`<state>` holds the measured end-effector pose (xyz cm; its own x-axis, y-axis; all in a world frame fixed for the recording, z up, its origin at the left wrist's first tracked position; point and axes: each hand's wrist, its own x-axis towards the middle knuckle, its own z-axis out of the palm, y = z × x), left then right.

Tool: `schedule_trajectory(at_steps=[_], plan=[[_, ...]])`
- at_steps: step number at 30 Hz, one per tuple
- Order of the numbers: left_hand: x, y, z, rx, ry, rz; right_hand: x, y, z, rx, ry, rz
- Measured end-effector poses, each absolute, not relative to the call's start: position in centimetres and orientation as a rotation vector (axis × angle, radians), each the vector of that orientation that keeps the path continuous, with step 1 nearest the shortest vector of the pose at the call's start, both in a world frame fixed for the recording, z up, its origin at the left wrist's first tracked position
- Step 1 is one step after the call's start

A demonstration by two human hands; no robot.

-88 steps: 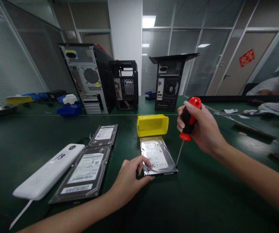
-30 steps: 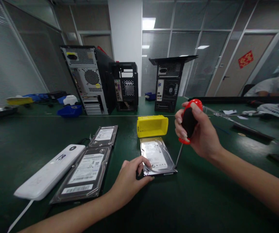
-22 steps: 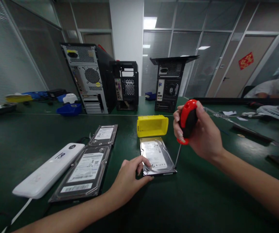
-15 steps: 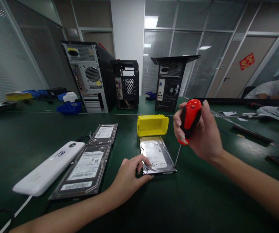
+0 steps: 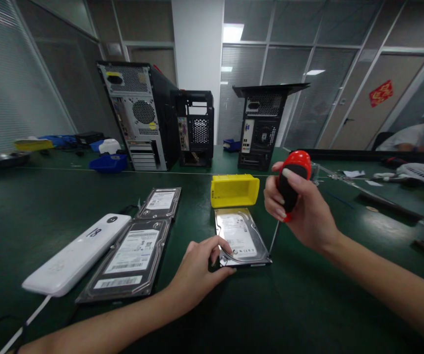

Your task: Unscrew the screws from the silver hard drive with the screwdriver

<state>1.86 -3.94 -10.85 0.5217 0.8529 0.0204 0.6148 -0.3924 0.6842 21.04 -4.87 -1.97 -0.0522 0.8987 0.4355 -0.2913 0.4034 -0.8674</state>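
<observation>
A hard drive (image 5: 237, 237) lies label-up on the green table in front of me. My left hand (image 5: 206, 260) grips its near left corner, fingers on top and thumb along the front edge. In my right hand (image 5: 300, 201) is a red and black screwdriver (image 5: 296, 184), its handle wrapped by my fingers. The thin shaft slants down, and its tip meets the near right corner of the drive. Whether a screw sits under the tip is too small to tell. Just behind the drive stands a yellow plastic bin (image 5: 235, 191) on its side, opening toward me.
To the left lie a large hard drive (image 5: 131, 255), another hard drive (image 5: 160, 202) and a white power bank-like box (image 5: 77, 253) with a cable. Computer cases (image 5: 134, 118) stand at the back, near a blue bin (image 5: 108, 163). A person (image 5: 414, 137) sits far right.
My right hand has turned the screwdriver handle, and the thumb now lies across its black grip. The tip stays at the drive's corner. The whole view has shifted slightly.
</observation>
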Motion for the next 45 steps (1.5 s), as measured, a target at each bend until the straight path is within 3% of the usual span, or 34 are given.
schedule_trajectory(at_steps=[30, 41, 45], plan=[[1.7, -3.9, -10.9, 2.118, 1.171, 0.491, 23.3, -5.0, 0.1, -0.591, -1.422, 0.790], [1.7, -3.9, -10.8, 2.119, 1.162, 0.493, 23.6, -5.2, 0.8, -0.656, -1.487, 0.905], [1.7, -3.8, -11.0, 2.130, 1.154, 0.505, 23.8, -5.0, 0.9, -0.719, -1.504, 0.816]])
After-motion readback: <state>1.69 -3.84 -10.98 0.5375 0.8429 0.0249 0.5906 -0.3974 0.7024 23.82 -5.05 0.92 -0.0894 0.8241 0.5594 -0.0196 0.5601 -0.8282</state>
